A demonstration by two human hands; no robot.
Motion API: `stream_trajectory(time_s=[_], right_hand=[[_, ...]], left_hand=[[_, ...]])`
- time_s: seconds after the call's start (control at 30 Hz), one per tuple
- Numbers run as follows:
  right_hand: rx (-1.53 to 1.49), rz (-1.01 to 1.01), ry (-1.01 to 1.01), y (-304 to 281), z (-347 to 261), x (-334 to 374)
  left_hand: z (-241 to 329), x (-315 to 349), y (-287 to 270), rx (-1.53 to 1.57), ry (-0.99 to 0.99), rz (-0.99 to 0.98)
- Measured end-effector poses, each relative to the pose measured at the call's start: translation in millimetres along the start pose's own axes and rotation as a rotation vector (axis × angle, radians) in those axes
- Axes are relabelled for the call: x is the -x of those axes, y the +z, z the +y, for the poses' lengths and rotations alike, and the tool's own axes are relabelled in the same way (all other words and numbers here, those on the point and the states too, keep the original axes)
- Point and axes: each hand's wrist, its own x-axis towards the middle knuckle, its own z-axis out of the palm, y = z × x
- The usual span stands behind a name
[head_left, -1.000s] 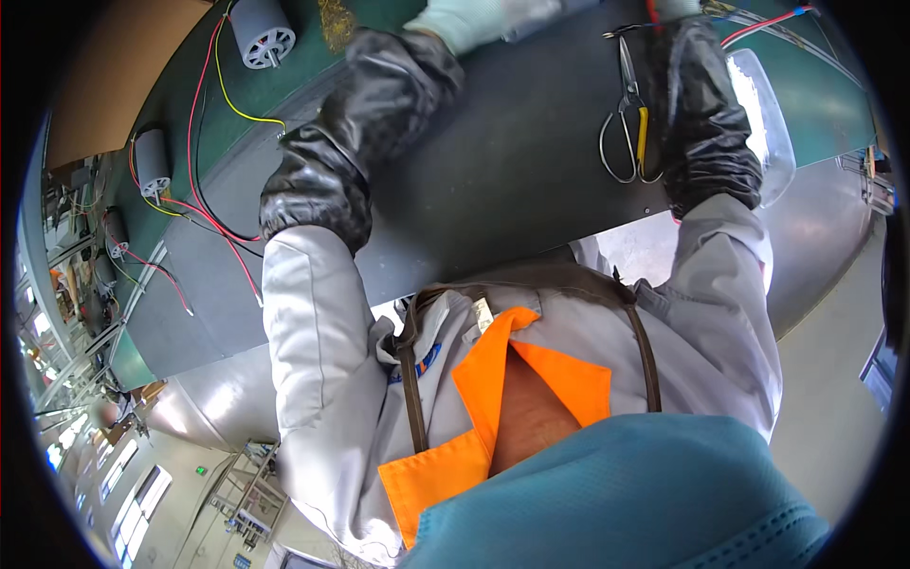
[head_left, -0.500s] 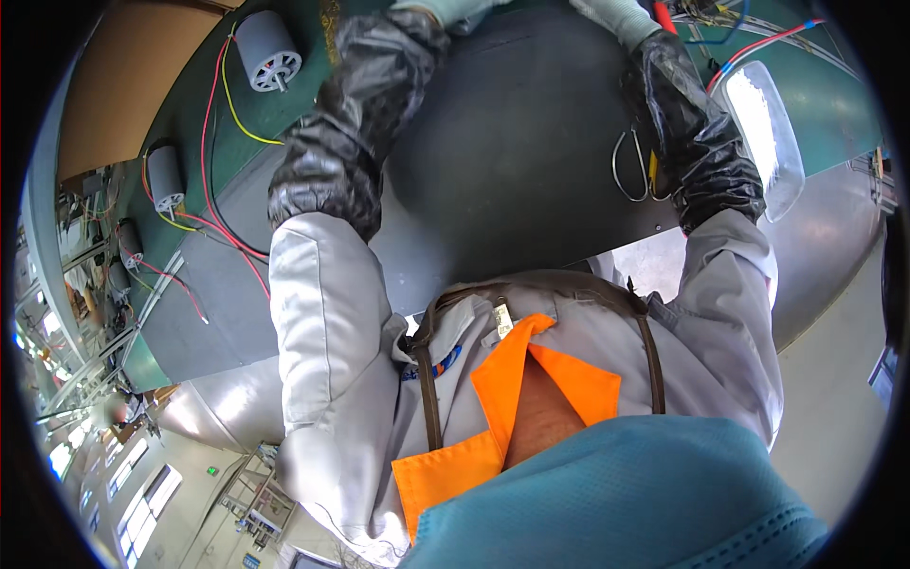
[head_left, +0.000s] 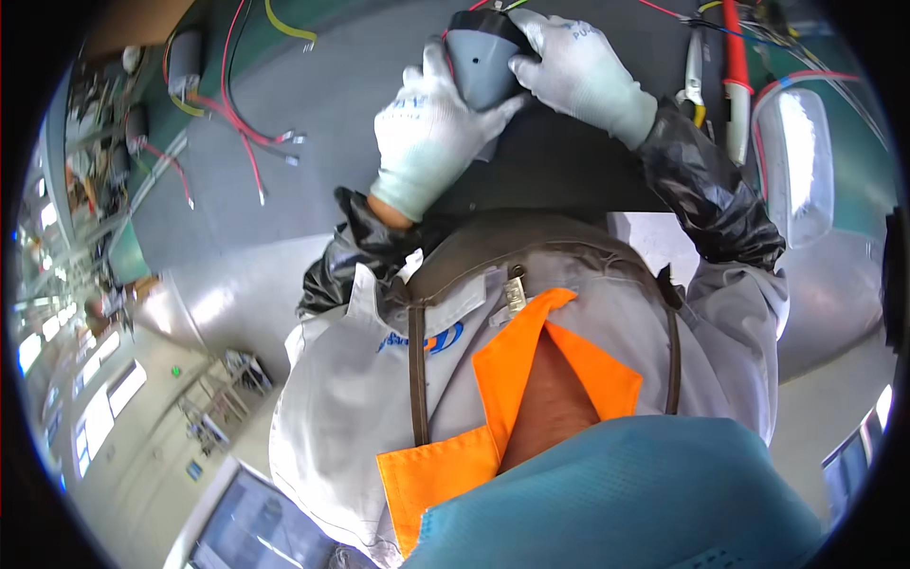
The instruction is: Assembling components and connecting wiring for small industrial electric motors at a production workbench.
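White-gloved left grip (head_left: 427,140) and right grip (head_left: 586,83) curl close together, forearms (head_left: 713,194) angled inward, left wrist (head_left: 392,211) partly bare.

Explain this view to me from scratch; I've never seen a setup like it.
There is no robot here: a person works with two gloved hands. A wide fisheye camera on their head looks down, so straight edges bend and their own chest shows. The left hand holds a grey motor; the right hand is at its dark end. On the work surface, another motor and red wires lie left; scissors and a clear tray right.
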Motion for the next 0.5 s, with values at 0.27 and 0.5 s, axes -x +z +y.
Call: stream_trajectory(time_s=[0.27,0.5], right_hand=[[0.162,-0.234,-0.323,26.1,-54.2,-4.9],[0.604,0.236,-0.392,-73.6,60.4,-55.5]], left_hand=[[-31.8,80.1,6.7,0.423,-0.435,0.021],[-40.7,24.2,14.2,0.12,0.206,0.344]])
